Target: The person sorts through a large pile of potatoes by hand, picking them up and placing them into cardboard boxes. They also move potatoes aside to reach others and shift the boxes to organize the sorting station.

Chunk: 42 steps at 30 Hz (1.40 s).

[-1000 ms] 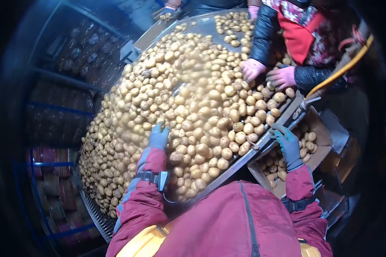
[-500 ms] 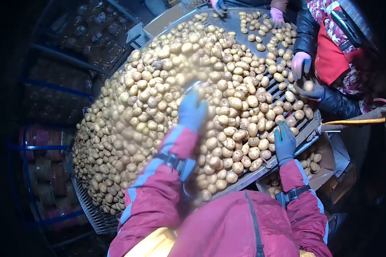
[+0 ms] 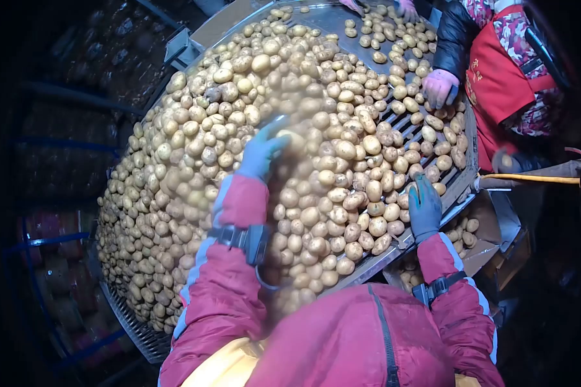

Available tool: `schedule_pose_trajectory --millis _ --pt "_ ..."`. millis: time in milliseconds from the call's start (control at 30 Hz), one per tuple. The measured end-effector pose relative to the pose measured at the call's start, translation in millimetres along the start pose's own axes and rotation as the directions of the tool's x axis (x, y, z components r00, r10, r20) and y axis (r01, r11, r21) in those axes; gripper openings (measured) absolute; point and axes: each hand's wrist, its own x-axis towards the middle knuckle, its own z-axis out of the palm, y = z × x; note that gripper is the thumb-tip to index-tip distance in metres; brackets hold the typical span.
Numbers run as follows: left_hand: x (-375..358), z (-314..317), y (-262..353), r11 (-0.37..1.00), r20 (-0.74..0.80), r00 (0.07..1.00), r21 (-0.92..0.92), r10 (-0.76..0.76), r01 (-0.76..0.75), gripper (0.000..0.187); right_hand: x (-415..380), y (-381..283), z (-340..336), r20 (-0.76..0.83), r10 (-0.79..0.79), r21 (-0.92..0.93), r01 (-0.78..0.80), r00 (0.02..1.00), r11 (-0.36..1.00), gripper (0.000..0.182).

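A wide heap of potatoes (image 3: 206,135) covers the slatted metal table (image 3: 394,255). My left hand (image 3: 263,153), in a blue-grey glove, is over the middle of the heap, with its fingers apart and a potato (image 3: 290,140) beside the fingertips; blur hides whether it touches them. Near the table's right edge, my right hand (image 3: 425,208), also gloved, rests on potatoes with its fingers extended and slightly spread. No potato shows gripped in it.
A co-worker in a red apron (image 3: 497,80) stands at the upper right, a pink-gloved hand (image 3: 440,88) at the potatoes. More gloved hands reach in at the top. Cardboard boxes (image 3: 487,238) sit below the right edge, near an orange cable (image 3: 529,178).
My left hand has shifted left and its fingers have spread beside a potato. My right hand has barely moved. The co-worker's lower hand has drawn away from the table with a potato.
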Motion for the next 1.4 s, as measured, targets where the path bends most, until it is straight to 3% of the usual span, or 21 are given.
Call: schedule_pose_trajectory --millis 100,200,300,367,400,433,467,500,600,733,833,900,967,1033,1133,1167,1233,1267,1300,1367,1400 --pt "-50.4 16.8 17.6 0.946 0.208 0.978 -0.313 -0.02 0.086 0.063 1.8 0.2 -2.7 -0.025 -0.032 0.069 0.034 0.999 0.997 0.035" --pt "-79.1 25.8 7.6 0.93 0.239 0.971 -0.355 -0.008 0.095 0.074 -1.0 13.1 4.0 -0.059 -0.065 0.126 0.072 0.996 0.989 0.033" --pt "-110.2 50.7 18.5 0.92 0.318 0.947 -0.362 -0.032 0.153 0.074 0.9 -20.4 -31.8 -0.045 0.056 0.38 -0.034 0.997 0.924 0.031" --pt "-128.5 70.9 20.0 0.94 0.324 0.944 -0.297 -0.064 0.166 0.074 -9.2 -36.6 -41.1 0.016 0.084 0.643 -0.075 0.996 0.762 0.032" --pt "-134.5 78.1 13.8 0.933 0.356 0.932 -0.31 -0.063 0.182 0.074 -14.2 -54.5 -54.4 0.26 0.2 0.763 -0.327 0.945 0.557 0.033" --pt "-140.0 85.9 7.6 0.926 0.388 0.92 -0.323 -0.062 0.198 0.074 -15.9 -41.0 -45.6 0.299 0.022 0.709 -0.237 0.954 0.664 0.037" --pt "-148.9 104.7 15.8 0.944 0.377 0.922 -0.265 -0.088 0.198 0.074 -17.8 -69.8 -64.4 0.537 -0.074 0.803 -0.483 0.84 0.349 0.042" --pt "-156.1 120.7 16.5 0.945 0.395 0.913 -0.249 -0.101 0.212 0.073 -19.7 -98.6 -83.2 0.733 -0.164 0.675 -0.736 0.66 0.053 0.047" --pt "-164.3 148.6 2.3 0.928 0.57 0.816 -0.246 -0.094 0.278 0.066 -45.9 -124.6 -107.3 0.789 -0.172 0.599 -0.801 0.59 -0.004 0.055" --pt "-175.1 164.1 6.9 0.964 0.501 0.844 -0.066 -0.192 0.259 0.065 -61.6 -107.1 -124.8 0.734 -0.238 0.644 -0.763 0.637 -0.055 0.06" --pt "-164.9 131.4 -11.9 0.985 0.443 0.883 0.006 -0.159 0.174 0.064 -62.8 -65.7 -139.2 0.716 -0.158 0.685 -0.639 0.68 0.35 0.053" --pt "-168.5 93.1 -16.7 0.967 0.243 0.959 0.24 -0.146 0.087 0.055 -66.0 -32.6 -162.4 0.736 -0.104 0.636 -0.629 0.669 0.448 0.042" --pt "-174.6 39.5 -21.4 0.849 -0.006 1.0 0.528 0.009 -0.005 0.05 -75.7 11.3 -169.8 0.652 -0.093 0.617 -0.456 0.752 0.642 0.034" --pt "-166.9 -52.8 -51.1 0.63 -0.108 0.968 0.774 0.226 -0.061 0.05 -81.7 36.8 -180.8 0.657 0.016 0.545 -0.49 0.753 0.68 0.028" --pt "-164.1 -112.2 -64.8 0.407 -0.229 0.934 0.908 0.274 0.104 0.052 -78.7 57.8 -158.7 0.547 0.076 0.672 -0.491 0.833 0.554 0.023" --pt "-154.2 -121.3 -77.7 0.534 -0.24 0.961 0.835 0.138 0.132 0.065 -75.6 44.4 -151.7 0.503 0.096 0.721 -0.478 0.859 0.501 0.023" --pt "-136.6 -88.9 -101.5 0.455 -0.214 0.942 0.887 0.26 0.076 0.079 -59.8 13.6 -128.8 0.528 0.103 0.738 -0.516 0.843 0.435 0.023" --pt "-131.3 -50.5 -89.7 0.337 -0.287 0.938 0.917 0.194 0.211 0.082 -51.0 6.4 -110.3 0.489 0.072 0.708 -0.444 0.869 0.548 0.024" --pt "-128.9 -15.4 -71.4 0.207 -0.365 0.921 0.92 0.136 0.334 0.086 -40.7 -20.1 -102.8 0.509 0.125 0.718 -0.5 0.852 0.484 0.025" --pt "-128.6 -3.4 -74.8 0.49 -0.216 0.963 0.865 0.162 0.111 0.082 -22.1 -36.1 -67.1 0.366 0.094 0.691 -0.338 0.926 0.638 0.026" --pt "-141.6 15.5 -59.2 0.448 -0.134 0.983 0.892 0.13 0.062 0.075 -13.3 -36.4 -46.0 0.216 0.035 0.666 -0.174 0.976 0.725 0.027"
